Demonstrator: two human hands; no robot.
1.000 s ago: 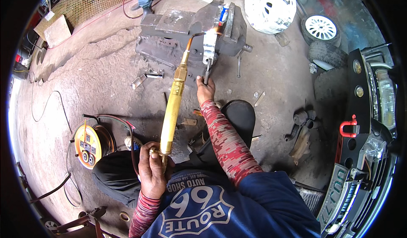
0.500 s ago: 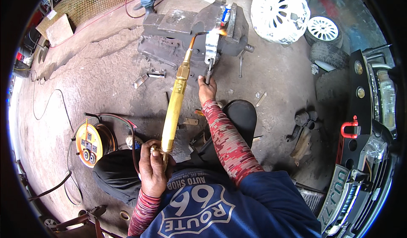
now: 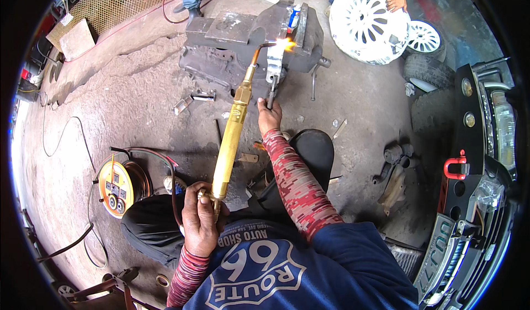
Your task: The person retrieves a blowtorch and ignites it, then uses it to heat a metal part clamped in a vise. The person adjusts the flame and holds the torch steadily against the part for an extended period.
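My left hand (image 3: 200, 224) is closed around the valve end of a brass gas torch (image 3: 227, 150). The torch's bent copper tip points up and right, and an orange flame (image 3: 286, 45) burns at its end. That flame plays on a shiny metal strip (image 3: 275, 64) standing at the jaws of a big grey bench vise (image 3: 226, 31). Lower down, my right hand (image 3: 269, 117) grips a dark metal rod (image 3: 271, 97) that meets the strip's lower end. Whether the rod is a tool's handle or a plain bar I cannot tell.
Beyond the vise, another person's hand (image 3: 396, 1) rests on a white wheel (image 3: 361, 20). A vehicle bumper (image 3: 455, 161) with a red shackle (image 3: 455, 168) lines the right side. On the left stands an orange cable reel (image 3: 117, 188). Metal parts (image 3: 395, 169) lie on the floor.
The torch tip has shifted slightly right, and its flame looks larger and brighter. My right hand stays put. The other person's hand and the white wheel have moved right.
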